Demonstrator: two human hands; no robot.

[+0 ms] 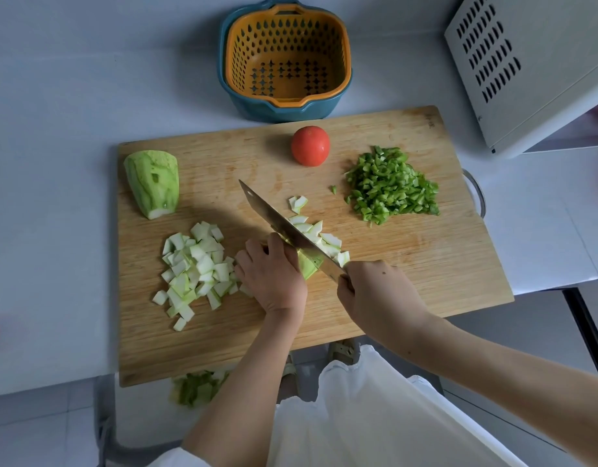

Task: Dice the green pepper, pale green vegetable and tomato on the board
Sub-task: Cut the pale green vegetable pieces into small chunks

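Head view: on the wooden board [408, 264], the left hand [274, 274] curls its fingers [257, 251] over a strip of pale green vegetable [309, 266], pinning it down. The right hand [375, 291] grasps the handle of a cleaver [284, 227] whose blade rests against that strip. A heap of pale dice [196, 267] sits just left of the left hand. An uncut half [152, 182] (peeled, striped) lies at the far left corner. The whole tomato [310, 145] stands by the far edge, near the diced green pepper [390, 187] on the right.
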